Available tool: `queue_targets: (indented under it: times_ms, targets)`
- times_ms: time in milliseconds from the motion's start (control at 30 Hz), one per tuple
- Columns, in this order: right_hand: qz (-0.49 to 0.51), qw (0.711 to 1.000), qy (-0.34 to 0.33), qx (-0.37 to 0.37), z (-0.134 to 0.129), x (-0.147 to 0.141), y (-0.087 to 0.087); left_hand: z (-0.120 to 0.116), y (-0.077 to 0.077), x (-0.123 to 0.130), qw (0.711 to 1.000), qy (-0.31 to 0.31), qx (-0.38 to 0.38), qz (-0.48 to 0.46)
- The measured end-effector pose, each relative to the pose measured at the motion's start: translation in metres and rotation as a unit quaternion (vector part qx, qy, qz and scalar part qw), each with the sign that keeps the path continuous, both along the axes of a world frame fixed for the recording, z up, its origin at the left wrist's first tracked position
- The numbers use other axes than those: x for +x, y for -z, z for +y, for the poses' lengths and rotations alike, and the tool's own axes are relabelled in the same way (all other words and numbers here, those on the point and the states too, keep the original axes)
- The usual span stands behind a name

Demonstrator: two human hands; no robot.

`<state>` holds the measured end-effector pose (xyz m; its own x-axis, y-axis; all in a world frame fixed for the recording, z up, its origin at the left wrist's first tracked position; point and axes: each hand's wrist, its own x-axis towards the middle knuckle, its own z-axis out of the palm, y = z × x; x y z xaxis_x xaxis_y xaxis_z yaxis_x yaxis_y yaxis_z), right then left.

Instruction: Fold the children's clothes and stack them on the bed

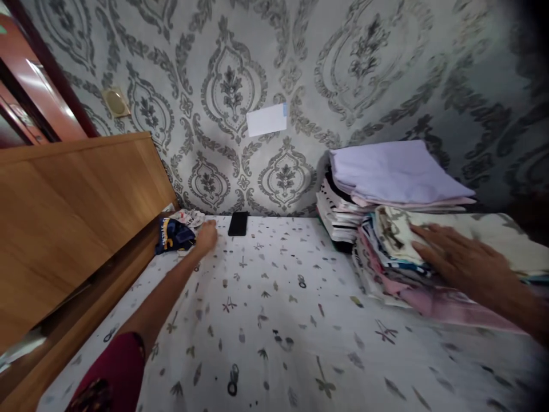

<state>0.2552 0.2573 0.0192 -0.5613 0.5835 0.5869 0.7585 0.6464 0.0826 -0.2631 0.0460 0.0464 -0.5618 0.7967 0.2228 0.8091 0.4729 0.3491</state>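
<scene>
My right hand (465, 257) lies with its fingers stretched out on a cream folded cloth (480, 232). That cloth tops a stack of folded clothes, with a pink folded garment (454, 303) near the bottom. Over at the far left of the bed, my left hand (207, 237) is curled closed; what its fingers hold, if anything, is hidden. Right beside it are a crumpled navy garment (175, 234) with yellow and white print and a white printed cloth (191, 217). I cannot tell whether the left hand touches them.
A black phone (238, 224) lies on the patterned bedsheet (266, 309) close to the wall. Behind the right-hand stack stands another stack, topped by a lilac folded cloth (390, 169). A wooden headboard (81, 212) borders the left side. A white paper (266, 120) hangs on the wallpaper.
</scene>
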Motion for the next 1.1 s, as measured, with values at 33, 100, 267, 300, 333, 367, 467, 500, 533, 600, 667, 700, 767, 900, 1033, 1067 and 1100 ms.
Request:
queue_targets:
  times_ms: [33, 100, 267, 300, 333, 367, 467, 500, 533, 600, 667, 700, 767, 900, 1033, 1067, 1100]
  targets:
    - [-0.009, 1.000, -0.008, 0.003, 0.000, 0.000, 0.000, -0.004, -0.006, -0.026, 1.000, -0.028, -0.002, 0.014]
    - [0.000, 1.000, -0.001, 0.010, -0.002, -0.001, 0.000, -0.011, -0.014, -0.067, 0.997, -0.074, -0.009, 0.027]
    - [0.096, 0.994, 0.045, 0.015, -0.027, -0.004, 0.002, -0.020, -0.018, -0.116, 0.993, -0.119, 0.011, 0.006]
    - [0.112, 0.993, 0.035, 0.013, -0.035, -0.005, 0.000, -0.021, -0.022, -0.121, 0.992, -0.121, 0.030, 0.000]
    - [0.130, 0.991, 0.024, 0.013, -0.044, -0.007, -0.004, -0.021, -0.029, -0.126, 0.991, -0.121, 0.055, -0.008]
    - [0.146, 0.989, 0.014, 0.011, -0.053, -0.009, -0.008, -0.021, -0.040, -0.130, 0.989, -0.120, 0.086, -0.019]
    - [0.180, 0.983, 0.007, -0.028, -0.083, -0.027, -0.026, -0.020, -0.090, -0.138, 0.975, -0.100, 0.192, -0.056]
    - [0.187, 0.981, 0.010, -0.052, -0.093, -0.037, -0.034, -0.020, -0.109, -0.138, 0.968, -0.086, 0.226, -0.071]
    - [0.192, 0.978, 0.010, -0.080, -0.104, -0.049, -0.041, -0.022, -0.129, -0.136, 0.958, -0.060, 0.263, -0.093]
    - [0.209, 0.970, -0.017, -0.122, -0.129, -0.079, -0.055, -0.028, -0.162, -0.121, 0.914, 0.053, 0.356, -0.190]
    - [0.230, 0.959, -0.087, -0.143, -0.157, -0.114, -0.068, -0.041, -0.184, -0.089, 0.847, 0.186, 0.408, -0.285]
    - [0.232, 0.952, -0.128, -0.156, -0.172, -0.131, -0.074, -0.050, -0.189, -0.068, 0.827, 0.234, 0.407, -0.309]
    - [0.250, 0.931, -0.197, -0.179, -0.202, -0.162, -0.084, -0.072, -0.190, -0.017, 0.818, 0.301, 0.377, -0.313]
    - [0.267, 0.882, -0.287, -0.262, -0.250, -0.196, -0.089, -0.131, -0.160, 0.085, 0.822, 0.435, 0.199, -0.309]
    - [0.208, 0.877, -0.292, -0.320, -0.269, -0.187, -0.062, -0.185, -0.109, 0.123, 0.737, 0.546, -0.051, -0.395]
    - [0.184, 0.878, -0.287, -0.335, -0.271, -0.181, -0.052, -0.192, -0.094, 0.119, 0.728, 0.543, -0.091, -0.408]
    - [0.161, 0.877, -0.283, -0.353, -0.274, -0.175, -0.043, -0.196, -0.080, 0.111, 0.739, 0.528, -0.118, -0.402]
